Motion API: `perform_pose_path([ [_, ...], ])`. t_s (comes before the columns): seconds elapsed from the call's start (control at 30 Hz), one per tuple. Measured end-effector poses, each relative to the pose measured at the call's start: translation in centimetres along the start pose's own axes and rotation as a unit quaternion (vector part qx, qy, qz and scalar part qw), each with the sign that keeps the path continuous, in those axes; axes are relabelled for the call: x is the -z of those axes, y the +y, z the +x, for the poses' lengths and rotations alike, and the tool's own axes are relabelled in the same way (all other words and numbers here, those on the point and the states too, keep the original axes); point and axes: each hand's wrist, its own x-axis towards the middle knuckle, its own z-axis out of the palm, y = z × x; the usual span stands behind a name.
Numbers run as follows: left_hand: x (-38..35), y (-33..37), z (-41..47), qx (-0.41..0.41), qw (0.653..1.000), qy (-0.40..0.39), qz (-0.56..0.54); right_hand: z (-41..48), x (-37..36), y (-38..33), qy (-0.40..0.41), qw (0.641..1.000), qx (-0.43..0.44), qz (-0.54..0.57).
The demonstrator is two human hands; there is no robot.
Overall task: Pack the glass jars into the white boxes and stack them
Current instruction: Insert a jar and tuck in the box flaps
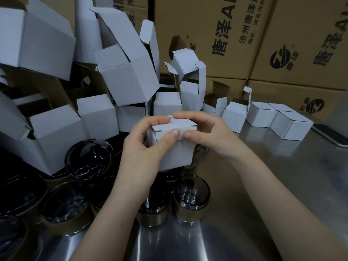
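Pinching the small white box (pixel 175 155) between both hands, I hold it above the steel table (pixel 263 176), over a cluster of jars. My left hand (pixel 143 147) curls round its left side, with the thumb pressed on the front flap and the forefinger laid on the lid (pixel 177 125). My right hand (pixel 212 134) grips the top right corner. Its thumb sits just beside the left thumb on the same flap, and its forefinger is hooked over the lid's far edge. The lid lies folded down, nearly flat, its front lip bent over the front wall under my thumbs. Whether a jar sits inside I cannot tell.

Below the box, dark glass jars with tan bands round their bases stand on the table. An upright jar (pixel 192 198) is just right of my left forearm, and a half-hidden jar (pixel 154 210) is beneath that forearm. A third jar (pixel 64 206) stands farther left among others. A tipped jar (pixel 88 159) lies on its side, mouth toward me, against the heap of open white boxes (pixel 122 76) piled at the left.

To the right, closed white boxes (pixel 261 114) sit side by side on the table, touching one another. An open-flapped box (pixel 233 117) stands between them and my right hand. Printed brown cartons (pixel 207 34) wall the back.
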Motion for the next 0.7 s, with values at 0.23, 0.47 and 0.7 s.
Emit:
perform_pose_path([
  [0.23,-0.09,-0.23,0.1,0.0,1.0,0.016,-0.008,-0.03,-0.22,-0.14,0.013,1.0,0.01,-0.013],
  [0.47,-0.12,-0.15,0.04,-0.004,1.0,0.019,-0.009,0.02,-0.38,-0.08,0.018,0.999,0.011,-0.024],
  [0.7,-0.1,0.05,0.02,0.002,1.0,0.022,-0.013,0.15,-0.37,0.08,0.028,0.999,0.011,-0.021],
])
